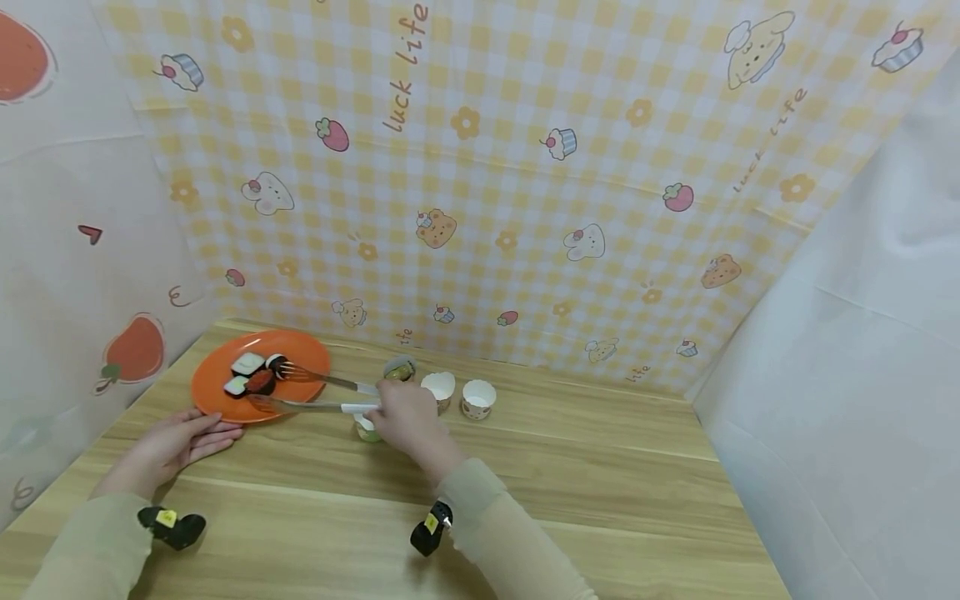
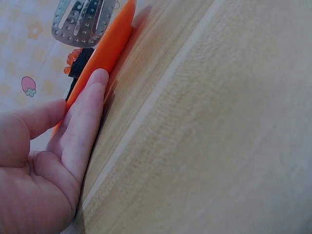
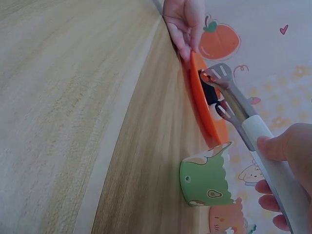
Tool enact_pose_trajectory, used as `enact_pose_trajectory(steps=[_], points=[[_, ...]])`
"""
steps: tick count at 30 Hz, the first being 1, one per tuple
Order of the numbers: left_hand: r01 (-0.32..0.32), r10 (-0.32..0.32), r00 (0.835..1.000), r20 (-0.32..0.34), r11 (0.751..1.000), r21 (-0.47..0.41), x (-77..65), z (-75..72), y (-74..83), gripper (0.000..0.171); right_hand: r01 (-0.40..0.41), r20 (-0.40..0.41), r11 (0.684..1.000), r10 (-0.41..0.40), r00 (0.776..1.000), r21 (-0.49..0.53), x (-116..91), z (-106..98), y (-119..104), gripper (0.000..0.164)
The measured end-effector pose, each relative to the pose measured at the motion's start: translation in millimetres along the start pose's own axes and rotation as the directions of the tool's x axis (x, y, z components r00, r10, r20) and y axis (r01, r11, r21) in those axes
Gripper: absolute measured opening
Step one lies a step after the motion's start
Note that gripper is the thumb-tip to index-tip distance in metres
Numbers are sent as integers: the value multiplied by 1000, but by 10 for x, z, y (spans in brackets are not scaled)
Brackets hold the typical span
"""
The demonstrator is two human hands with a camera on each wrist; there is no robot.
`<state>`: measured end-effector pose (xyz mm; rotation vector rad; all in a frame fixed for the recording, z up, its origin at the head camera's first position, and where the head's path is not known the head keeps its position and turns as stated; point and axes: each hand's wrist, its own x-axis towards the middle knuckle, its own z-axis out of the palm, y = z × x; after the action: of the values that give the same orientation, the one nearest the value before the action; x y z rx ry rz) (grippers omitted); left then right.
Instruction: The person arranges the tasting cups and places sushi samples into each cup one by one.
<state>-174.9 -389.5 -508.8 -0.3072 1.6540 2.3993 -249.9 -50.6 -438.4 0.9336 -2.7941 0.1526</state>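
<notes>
An orange oval plate [image 1: 206, 392] stands at the table's back left with several toy-like sushi pieces on it. My left hand [image 1: 176, 450] holds its near rim, thumb above and fingers beneath. My right hand [image 1: 412, 421] grips metal tongs with white handles [image 3: 273, 165]. The tongs' slotted ends [image 1: 300, 373] are spread apart over the plate, on either side of a sushi piece topped with orange roe [image 1: 261, 382]. White-topped pieces [image 1: 248, 363] lie beside it. Whether the tongs touch the roe piece, I cannot tell.
Below the tongs sits a green paper cup [image 3: 207, 180]. Two white-lined paper cups [image 1: 478, 400] stand right of my right hand, and another cup [image 1: 399, 368] with something greenish in it is behind the tongs. A checked cloth [image 1: 480, 183] hangs along the table's back edge.
</notes>
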Motion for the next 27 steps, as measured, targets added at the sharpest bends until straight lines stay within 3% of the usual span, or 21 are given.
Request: enact_pose_trajectory(steps=[8,17,27], points=[[3,-3,1000,7,1000,0,-12,16,2,41,-12,-8,1000,12,1000,-29,18,35,-40,37],[8,-7,1000,19,1000,-24,-5,4,1,22,-26,14,999,26,1000,-21,18,53,-75,34],[14,-14,999,31,1000,6,0,-12,16,36,-34,44,998,36,998,-44,62,76,-112,33]])
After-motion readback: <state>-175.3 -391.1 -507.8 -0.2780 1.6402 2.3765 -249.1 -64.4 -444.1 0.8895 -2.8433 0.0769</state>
